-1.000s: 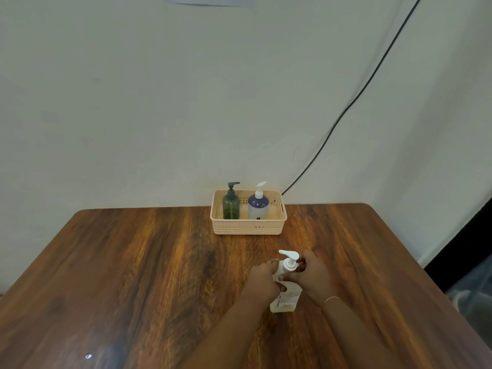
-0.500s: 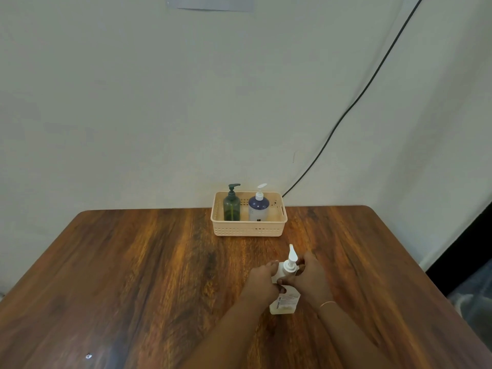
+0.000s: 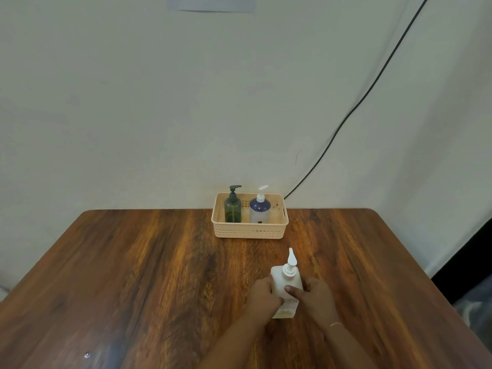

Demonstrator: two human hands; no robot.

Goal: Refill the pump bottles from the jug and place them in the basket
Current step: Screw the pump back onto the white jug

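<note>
Fingers (image 3: 291,289) of both hands clasp the upright white pump bottle (image 3: 286,282), its nozzle pointing away.

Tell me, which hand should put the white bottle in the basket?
Probably the right hand: the free space in the basket is at its right end, beside the blue bottle. Both hands grip the white bottle.

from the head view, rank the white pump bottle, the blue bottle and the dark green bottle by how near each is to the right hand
1. White plastic pump bottle: in the grip of the right hand.
2. Blue white-pump bottle: centre of the beige plastic basket.
3. Dark green pump bottle: basket's left end.
</note>
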